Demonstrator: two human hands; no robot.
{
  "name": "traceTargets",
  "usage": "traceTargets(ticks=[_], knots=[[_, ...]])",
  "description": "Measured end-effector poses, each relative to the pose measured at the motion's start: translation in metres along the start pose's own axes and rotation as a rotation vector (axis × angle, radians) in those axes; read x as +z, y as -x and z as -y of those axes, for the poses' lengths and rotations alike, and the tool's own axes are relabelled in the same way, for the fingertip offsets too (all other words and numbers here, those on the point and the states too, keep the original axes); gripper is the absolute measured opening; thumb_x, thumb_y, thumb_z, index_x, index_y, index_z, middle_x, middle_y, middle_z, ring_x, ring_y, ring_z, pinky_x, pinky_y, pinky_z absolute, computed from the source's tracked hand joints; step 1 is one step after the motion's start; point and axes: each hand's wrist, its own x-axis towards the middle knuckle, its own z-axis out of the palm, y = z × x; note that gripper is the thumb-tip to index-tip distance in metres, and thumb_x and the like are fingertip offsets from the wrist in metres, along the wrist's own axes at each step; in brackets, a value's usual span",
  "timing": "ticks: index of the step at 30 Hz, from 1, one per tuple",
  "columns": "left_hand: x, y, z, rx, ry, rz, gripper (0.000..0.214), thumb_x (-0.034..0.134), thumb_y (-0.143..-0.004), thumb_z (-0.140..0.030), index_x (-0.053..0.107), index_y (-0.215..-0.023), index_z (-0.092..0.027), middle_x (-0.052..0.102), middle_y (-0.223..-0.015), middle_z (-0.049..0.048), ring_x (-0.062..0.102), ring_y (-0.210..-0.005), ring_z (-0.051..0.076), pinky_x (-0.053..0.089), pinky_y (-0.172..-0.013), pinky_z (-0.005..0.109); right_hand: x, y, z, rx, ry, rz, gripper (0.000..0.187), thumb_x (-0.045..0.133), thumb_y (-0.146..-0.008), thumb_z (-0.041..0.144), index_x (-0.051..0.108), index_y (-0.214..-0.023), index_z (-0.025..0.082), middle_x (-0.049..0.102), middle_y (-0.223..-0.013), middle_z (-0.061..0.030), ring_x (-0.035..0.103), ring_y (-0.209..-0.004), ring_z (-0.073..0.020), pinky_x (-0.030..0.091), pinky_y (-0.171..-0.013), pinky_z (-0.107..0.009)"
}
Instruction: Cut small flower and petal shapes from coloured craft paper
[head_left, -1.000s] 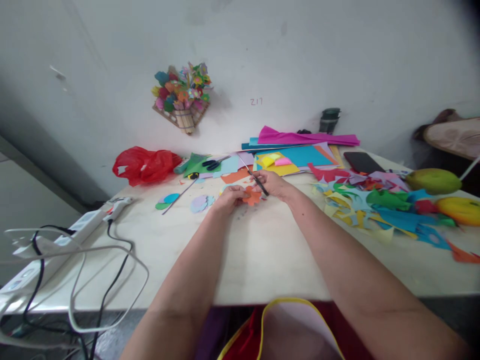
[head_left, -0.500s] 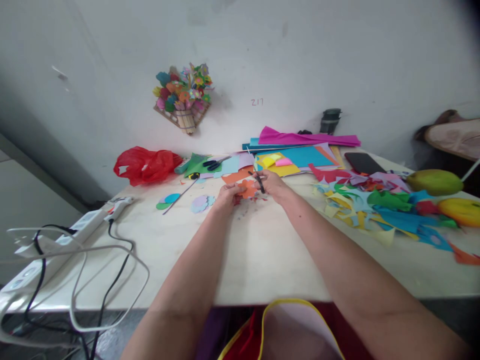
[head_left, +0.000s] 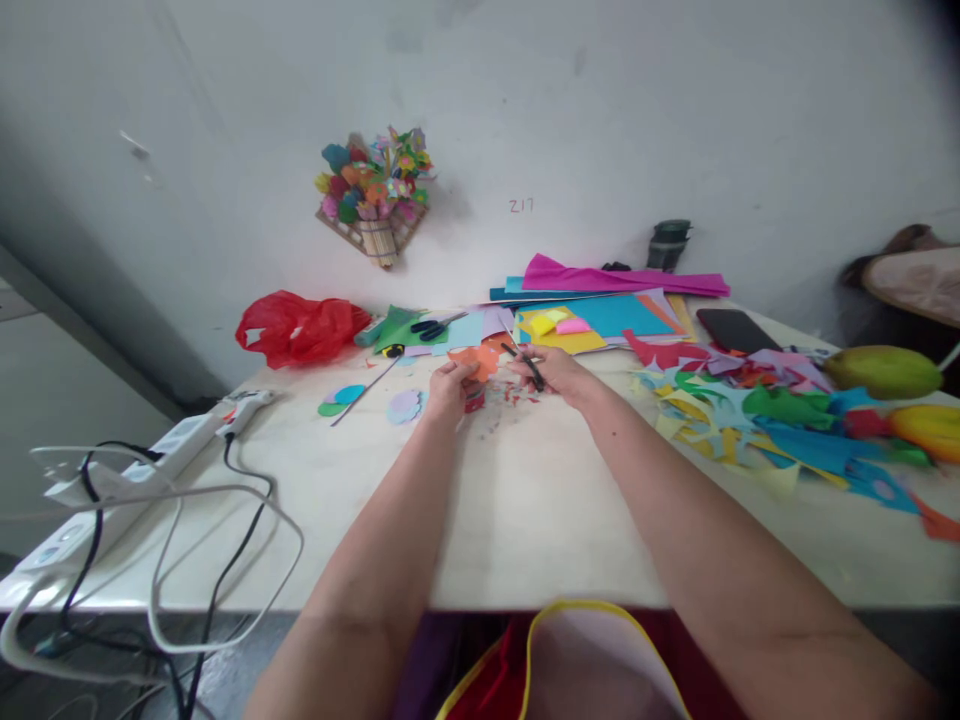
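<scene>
My left hand [head_left: 448,388] pinches an orange paper cut-out [head_left: 475,362] held just above the pale table [head_left: 510,500]. My right hand [head_left: 559,375] is closed round a pair of small scissors [head_left: 525,362] whose thin blades point up and left toward the orange paper. Tiny red and orange snippets [head_left: 517,397] lie on the table under my hands. A lilac paper flower shape [head_left: 405,405] rests just left of my left hand.
A heap of coloured offcuts [head_left: 780,420] and two mangoes [head_left: 885,370] fill the right side. Paper sheets [head_left: 600,315], a phone [head_left: 733,329], black scissors [head_left: 431,327] and a red bag [head_left: 300,328] line the back. A power strip [head_left: 150,465] with cables sits left.
My left hand has lifted and turned the orange cut-out up and away; the scissors shifted with my right hand. The view has drifted slightly left.
</scene>
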Motion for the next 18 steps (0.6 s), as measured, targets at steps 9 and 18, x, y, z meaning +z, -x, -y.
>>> traceTargets(ticks=[9,18], knots=[[-0.005,-0.008,-0.003,0.041,0.199,-0.194,0.019,0.078,-0.069,-0.012,0.062,-0.076,-0.019,0.072,-0.072,0.0015,0.075,-0.072,0.018,0.059,-0.077,0.030,-0.015,0.001,-0.004,0.005,0.139,0.312,0.026,0.069,-0.097,0.030,0.060,-0.077,0.015,0.071,-0.062,-0.0049,0.063,-0.045,-0.0107,0.034,-0.032,-0.016],[0.004,-0.003,-0.005,0.047,0.299,-0.293,0.011,0.069,-0.076,-0.008,0.064,-0.074,-0.018,0.072,-0.076,0.0026,0.074,-0.074,0.015,0.058,-0.081,0.028,-0.004,0.006,-0.004,0.021,0.213,0.446,0.031,0.071,-0.094,0.042,0.059,-0.080,0.017,0.070,-0.063,-0.0034,0.066,-0.050,-0.0128,0.042,-0.034,-0.017]])
